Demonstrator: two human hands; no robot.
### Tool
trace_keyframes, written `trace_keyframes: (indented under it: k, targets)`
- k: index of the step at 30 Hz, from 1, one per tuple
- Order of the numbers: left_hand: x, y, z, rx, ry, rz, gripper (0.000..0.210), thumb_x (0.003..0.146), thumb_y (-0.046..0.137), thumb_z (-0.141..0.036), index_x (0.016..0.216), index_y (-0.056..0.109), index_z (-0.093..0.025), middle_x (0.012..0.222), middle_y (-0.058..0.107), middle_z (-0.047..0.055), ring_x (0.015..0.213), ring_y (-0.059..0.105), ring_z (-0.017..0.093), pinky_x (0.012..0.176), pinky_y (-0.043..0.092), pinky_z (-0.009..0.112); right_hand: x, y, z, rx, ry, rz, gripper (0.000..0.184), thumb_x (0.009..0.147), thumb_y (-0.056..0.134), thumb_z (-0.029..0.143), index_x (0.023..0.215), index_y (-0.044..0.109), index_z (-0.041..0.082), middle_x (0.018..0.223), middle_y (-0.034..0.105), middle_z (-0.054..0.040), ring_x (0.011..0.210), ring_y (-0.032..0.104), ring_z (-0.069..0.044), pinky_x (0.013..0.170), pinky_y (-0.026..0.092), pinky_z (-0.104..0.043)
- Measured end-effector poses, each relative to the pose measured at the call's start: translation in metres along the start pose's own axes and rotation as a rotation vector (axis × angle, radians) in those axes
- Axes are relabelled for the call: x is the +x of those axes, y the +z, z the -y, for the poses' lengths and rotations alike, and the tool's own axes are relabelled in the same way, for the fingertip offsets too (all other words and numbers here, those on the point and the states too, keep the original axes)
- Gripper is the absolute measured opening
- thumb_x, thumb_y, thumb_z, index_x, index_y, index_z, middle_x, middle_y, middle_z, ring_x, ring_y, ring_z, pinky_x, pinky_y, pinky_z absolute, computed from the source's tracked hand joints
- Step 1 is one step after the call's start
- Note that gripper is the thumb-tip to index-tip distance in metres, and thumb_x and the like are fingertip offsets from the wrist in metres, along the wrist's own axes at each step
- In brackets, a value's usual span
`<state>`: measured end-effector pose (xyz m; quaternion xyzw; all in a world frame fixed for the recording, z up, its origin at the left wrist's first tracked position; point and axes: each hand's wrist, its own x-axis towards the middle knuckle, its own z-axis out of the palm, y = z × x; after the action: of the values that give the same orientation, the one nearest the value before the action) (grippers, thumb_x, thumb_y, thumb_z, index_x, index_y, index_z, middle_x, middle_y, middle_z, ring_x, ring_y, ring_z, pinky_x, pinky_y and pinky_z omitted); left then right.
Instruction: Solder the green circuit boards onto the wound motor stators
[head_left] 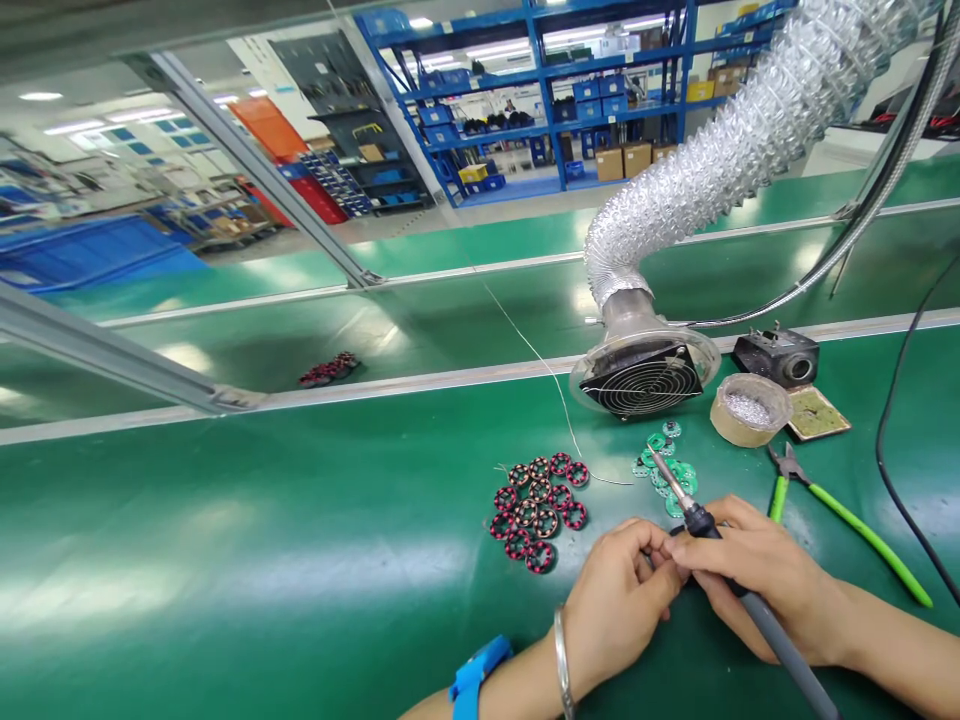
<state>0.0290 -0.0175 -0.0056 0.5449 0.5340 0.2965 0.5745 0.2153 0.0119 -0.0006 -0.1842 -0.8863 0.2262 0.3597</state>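
Note:
A soldering iron (701, 522) rests in my right hand (772, 570), its metal tip pointing up and left over small green circuit boards (679, 476). The fingers of my left hand (619, 575) are pinched together and meet my right fingertips. Between them a small dark piece shows in part, mostly covered, so its kind is unclear. To the left of the hands lies a cluster of small ring-shaped coils (539, 490) in red, copper and black. A thin wire (559, 385) hangs from above and ends on the bench between coils and boards.
Green-handled cutters (787, 465) lie right of the boards. Behind them stand a round tub (750, 410), a sponge tray (817, 412) and a black holder (780, 355). A fume extractor fan (645, 380) hangs low over the bench on a foil duct (697, 180).

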Motion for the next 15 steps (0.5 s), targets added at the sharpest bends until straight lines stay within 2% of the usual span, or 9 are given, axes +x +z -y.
trace_keyframes:
  k: [6,11,15]
  targets:
    - [-0.0029,-0.0009,0.0007,0.008,-0.010,-0.013,0.013,0.084,0.054,-0.029,0.079,0.052,-0.017,0.055,0.049,-0.006,0.045,0.049,0.009,0.042,0.035,0.017,0.0003,-0.0034,0.0008,-0.074,-0.017,0.034,0.041,0.086,0.048,0.000,0.124,0.048,0.016,0.089,0.065,-0.0053,0.079,0.047,-0.019,0.072,0.042,-0.035]
    - [-0.0044,-0.0023,0.0008,0.100,-0.006,-0.028,0.009,0.084,0.050,-0.022,0.078,0.054,-0.017,0.057,0.053,-0.004,0.043,0.047,0.008,0.040,0.036,0.017,0.0013,-0.0044,0.0025,-0.097,-0.029,0.021,0.039,0.085,0.049,0.000,0.121,0.050,0.015,0.081,0.063,-0.0037,0.078,0.047,-0.019,0.070,0.040,-0.033]
    - [-0.0041,-0.0028,0.0001,0.092,-0.048,-0.029,0.009,0.085,0.049,-0.022,0.079,0.054,-0.017,0.056,0.052,-0.004,0.043,0.050,0.009,0.040,0.037,0.017,0.0006,-0.0032,0.0020,-0.087,-0.026,0.023,0.041,0.085,0.048,0.000,0.122,0.049,0.015,0.081,0.064,-0.0037,0.076,0.048,-0.018,0.069,0.040,-0.033]
